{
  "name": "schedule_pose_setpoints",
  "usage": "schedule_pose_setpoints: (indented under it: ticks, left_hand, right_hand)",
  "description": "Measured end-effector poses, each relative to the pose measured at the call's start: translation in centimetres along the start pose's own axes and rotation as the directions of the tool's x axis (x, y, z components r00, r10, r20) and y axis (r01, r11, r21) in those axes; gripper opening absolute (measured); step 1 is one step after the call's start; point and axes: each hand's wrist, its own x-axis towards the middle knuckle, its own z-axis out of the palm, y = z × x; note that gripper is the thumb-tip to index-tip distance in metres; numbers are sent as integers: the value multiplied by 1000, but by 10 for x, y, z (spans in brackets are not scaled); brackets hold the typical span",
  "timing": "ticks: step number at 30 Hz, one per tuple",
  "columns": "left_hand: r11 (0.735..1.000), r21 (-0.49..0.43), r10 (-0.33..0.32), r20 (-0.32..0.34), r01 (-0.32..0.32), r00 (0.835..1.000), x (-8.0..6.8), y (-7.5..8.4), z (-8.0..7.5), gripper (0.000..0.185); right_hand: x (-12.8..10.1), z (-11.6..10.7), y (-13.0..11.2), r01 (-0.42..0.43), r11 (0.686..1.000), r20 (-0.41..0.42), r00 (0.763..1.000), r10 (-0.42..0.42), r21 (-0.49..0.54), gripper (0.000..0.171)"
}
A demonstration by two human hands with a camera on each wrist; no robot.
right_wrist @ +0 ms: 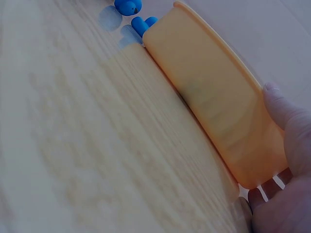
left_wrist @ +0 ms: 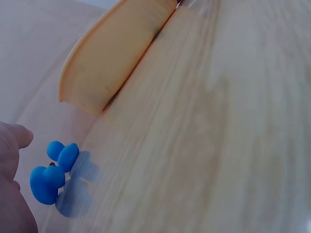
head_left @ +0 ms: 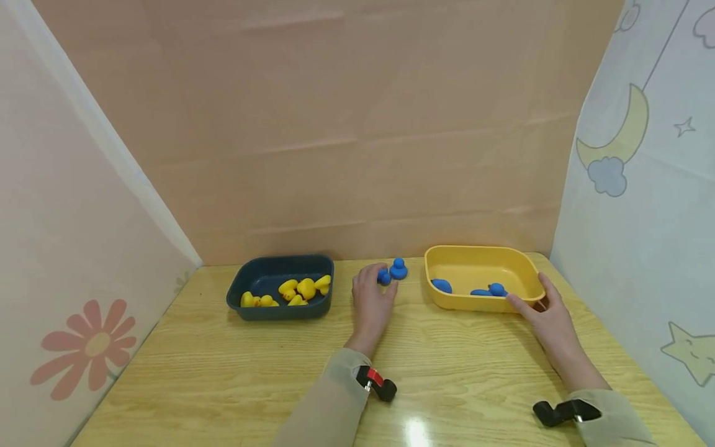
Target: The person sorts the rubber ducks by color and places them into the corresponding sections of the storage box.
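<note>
My left hand reaches over the table with its fingers bent loosely beside two small blue rubber ducks. The nearer blue duck sits right at the fingertips, partly hidden by them in the head view; the farther duck stands just behind it. In the left wrist view both ducks stand on the table, a gap between them and the thumb. My right hand grips the near right corner of a yellow bin, thumb at the rim, fingers round the end. Several blue ducks lie inside it.
A dark blue bin stands at the left, with several yellow rubber ducks in it. The wooden table is bordered by a brown backdrop and printed side sheets.
</note>
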Motion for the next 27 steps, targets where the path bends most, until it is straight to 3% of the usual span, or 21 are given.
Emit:
schedule_pose_setpoints:
  ticks: [10,16,27]
  left_hand:
    - [996,54,-77,8,76,997,4,-12,1,43]
    - [991,103,-84,10,82,996,5,-18,2,45]
    - [989,107,-112,53,106,992,5,-18,0,47]
  right_hand:
    - [-1,0,2,11,1000,-4,1000,-11,5,109]
    - [-1,0,2,14,1000,3,1000,-14,16,109]
    - [-2,1,2,8,1000,0,1000,-8,19,109]
